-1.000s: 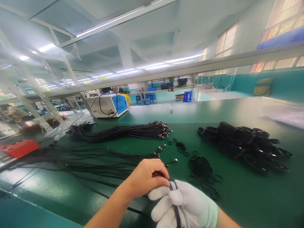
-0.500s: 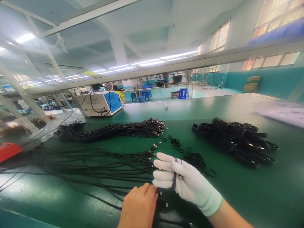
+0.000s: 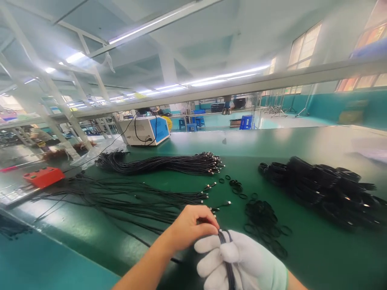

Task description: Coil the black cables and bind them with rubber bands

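- Held black strands (image 3: 230, 274): above the near edge of the surface (image 3: 187, 141), running down across the gloved palm; the thumb lies over them, likely to stop them fanning apart
- Right hand (image 3: 246, 257): gloved, fingers curled and gripping the strands; the glove may be there for hold or protection
- Left hand (image 3: 193, 223): bare, finger and thumb pinched at the strands' upper end, presumably for finer feel
- Loose cables (image 3: 169, 197): spread from the left edge towards the middle; plugs point rightward, probably so ends are easy to reach
- Thick cable bundle (image 3: 163, 164): nearer the far edge, plugs aligned likewise
- Black rings (image 3: 261, 213): scattered just beside the right hand, seemingly within easy reach
- Coiled cables (image 3: 317, 177): heaped towards the right edge, apart from the loose ones, perhaps to avoid mixing
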### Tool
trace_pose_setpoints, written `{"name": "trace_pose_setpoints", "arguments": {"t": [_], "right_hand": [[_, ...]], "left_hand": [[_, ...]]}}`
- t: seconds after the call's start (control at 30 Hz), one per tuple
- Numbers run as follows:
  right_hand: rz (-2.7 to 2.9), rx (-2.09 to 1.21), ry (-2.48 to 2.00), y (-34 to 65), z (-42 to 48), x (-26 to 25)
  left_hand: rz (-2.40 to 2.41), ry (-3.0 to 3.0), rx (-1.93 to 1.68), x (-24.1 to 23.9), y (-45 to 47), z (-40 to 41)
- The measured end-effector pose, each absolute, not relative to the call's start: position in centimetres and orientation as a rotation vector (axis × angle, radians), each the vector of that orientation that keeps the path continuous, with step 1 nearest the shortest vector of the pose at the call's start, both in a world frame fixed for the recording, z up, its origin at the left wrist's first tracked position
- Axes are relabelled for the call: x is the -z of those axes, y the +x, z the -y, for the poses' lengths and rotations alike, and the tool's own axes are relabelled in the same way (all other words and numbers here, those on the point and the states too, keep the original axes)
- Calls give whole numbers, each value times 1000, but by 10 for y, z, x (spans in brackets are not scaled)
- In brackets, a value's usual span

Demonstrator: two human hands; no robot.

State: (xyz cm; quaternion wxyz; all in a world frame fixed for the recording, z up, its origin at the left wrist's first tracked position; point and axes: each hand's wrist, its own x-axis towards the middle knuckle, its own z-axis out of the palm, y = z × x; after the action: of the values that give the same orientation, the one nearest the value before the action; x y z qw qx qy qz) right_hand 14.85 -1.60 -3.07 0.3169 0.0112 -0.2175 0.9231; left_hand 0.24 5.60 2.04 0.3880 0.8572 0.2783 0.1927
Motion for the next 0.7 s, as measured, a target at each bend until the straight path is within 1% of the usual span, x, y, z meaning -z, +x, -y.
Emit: {"name": "trace_pose_setpoints", "arguments": {"t": [0.07,0.17,0.27,0.37,0.47,0.57,0.7], "right_hand": [[536,-2301,54,147,15,24],[541,-2069,36,151,12,13],[540,-1936,24,162,6,7],[544,-1816,-83,174,0,9],[558,-1732,-310,177,-1,17],[623,-1730,-541,174,4,26],[821,-1991,-559,163,16,33]], "left_hand": [[-784,2173,-523,-3,-1,-60],[-1027,2427,-514,16,-13,-66],[-1225,2664,-486,23,-20,-60],[-1247,2877,-484,26,-14,-36],[-1073,2990,-554,27,1,-11],[-925,3035,-581,21,6,-5],[-799,3029,-564,-3,-10,-17]]}}
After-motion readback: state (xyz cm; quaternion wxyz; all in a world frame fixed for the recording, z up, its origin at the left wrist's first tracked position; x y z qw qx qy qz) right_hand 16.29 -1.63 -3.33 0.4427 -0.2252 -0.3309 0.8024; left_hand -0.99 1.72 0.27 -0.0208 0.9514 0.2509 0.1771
